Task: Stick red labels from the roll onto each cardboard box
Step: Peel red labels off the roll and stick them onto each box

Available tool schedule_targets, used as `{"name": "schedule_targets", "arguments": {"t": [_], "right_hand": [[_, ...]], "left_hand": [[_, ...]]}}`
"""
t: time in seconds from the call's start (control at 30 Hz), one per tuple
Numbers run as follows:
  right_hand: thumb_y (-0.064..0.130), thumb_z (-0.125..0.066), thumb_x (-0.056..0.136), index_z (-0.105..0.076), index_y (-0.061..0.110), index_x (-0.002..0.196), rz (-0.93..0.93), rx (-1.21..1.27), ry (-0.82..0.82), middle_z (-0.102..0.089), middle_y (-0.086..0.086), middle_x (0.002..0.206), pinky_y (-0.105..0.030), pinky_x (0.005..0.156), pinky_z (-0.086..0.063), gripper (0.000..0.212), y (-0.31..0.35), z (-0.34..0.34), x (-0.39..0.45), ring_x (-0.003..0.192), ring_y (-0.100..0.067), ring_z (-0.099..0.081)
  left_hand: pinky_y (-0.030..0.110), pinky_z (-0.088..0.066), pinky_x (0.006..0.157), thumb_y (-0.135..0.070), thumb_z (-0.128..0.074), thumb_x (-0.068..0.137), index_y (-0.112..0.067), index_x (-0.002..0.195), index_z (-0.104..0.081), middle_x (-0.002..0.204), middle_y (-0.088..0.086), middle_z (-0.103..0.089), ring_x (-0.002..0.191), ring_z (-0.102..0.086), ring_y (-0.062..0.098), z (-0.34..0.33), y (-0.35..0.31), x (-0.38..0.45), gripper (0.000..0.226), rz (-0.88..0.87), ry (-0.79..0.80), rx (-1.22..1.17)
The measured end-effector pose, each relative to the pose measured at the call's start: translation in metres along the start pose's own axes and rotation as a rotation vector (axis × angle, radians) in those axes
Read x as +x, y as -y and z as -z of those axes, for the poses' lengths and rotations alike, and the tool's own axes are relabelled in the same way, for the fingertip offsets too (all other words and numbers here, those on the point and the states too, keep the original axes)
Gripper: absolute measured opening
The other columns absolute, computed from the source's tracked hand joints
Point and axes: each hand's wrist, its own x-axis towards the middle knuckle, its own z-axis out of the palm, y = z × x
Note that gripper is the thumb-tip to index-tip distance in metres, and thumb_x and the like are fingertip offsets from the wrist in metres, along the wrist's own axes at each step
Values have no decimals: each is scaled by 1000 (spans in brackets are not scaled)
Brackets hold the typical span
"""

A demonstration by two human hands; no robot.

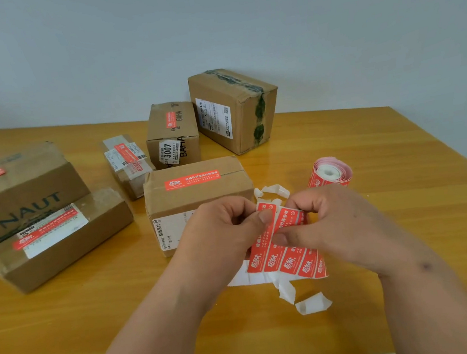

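Note:
Above the wooden table (371, 160), my left hand (227, 230) pinches the top of one red label on the strip of red labels (286, 258). My right hand (331, 217) grips the strip just beside it. The strip runs back to the roll (330, 173) lying behind my right hand. Several cardboard boxes lie to the left and behind. The nearest box (195, 190), a long flat box (60, 239), the big box (13, 189), a slim box (127, 163) and a small upright box (172, 131) each carry a red label. No red label shows on the far box (232, 109).
White backing paper hangs curled below the strip (300, 298), and more scraps (272, 191) lie by the nearest box. A pale wall stands behind the table. The table's near edge runs along the bottom of the view.

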Motion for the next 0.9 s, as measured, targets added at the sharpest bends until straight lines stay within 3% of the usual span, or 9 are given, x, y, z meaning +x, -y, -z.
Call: {"name": "schedule_targets", "arguments": {"t": [0.3,0.43,0.6,0.73,0.9], "right_hand": [[34,-78,77,-59,27,65,73,-150,-100,-68,9,74,-15,52,-46,23,0,-3,-1,66,0,-68],[35,-77,76,-60,29,66,86,-137,-113,-68,10,76,-15,53,-49,21,1,-3,-3,69,2,-67],[36,-77,76,-63,29,74,79,-113,-119,-69,10,81,-15,56,-51,16,-2,-1,-3,71,4,-67],[37,-81,72,-62,31,81,68,-57,-82,-70,12,83,-14,57,-53,22,-1,2,-4,74,4,-68],[30,-83,72,-56,33,89,94,-41,-48,-70,13,87,-20,62,-58,32,3,-1,-3,75,1,-70]], "left_hand": [[23,-59,67,-42,-60,87,-14,84,-67,76,-2,-75,72,-73,11,-3,4,3,29,35,-33,-33],[23,-60,66,-40,-61,88,-12,86,-67,77,-1,-75,72,-73,12,-4,6,4,28,50,-46,-75],[21,-58,68,-54,-59,76,-16,88,-69,80,-3,-75,76,-73,11,1,3,-1,41,36,16,-91],[27,-61,72,-39,-66,84,-14,82,-68,80,-3,-75,76,-73,13,4,3,0,25,35,16,-53],[26,-59,67,-41,-67,83,-20,80,-68,77,-6,-75,72,-73,10,0,1,0,22,5,-65,20]]}}
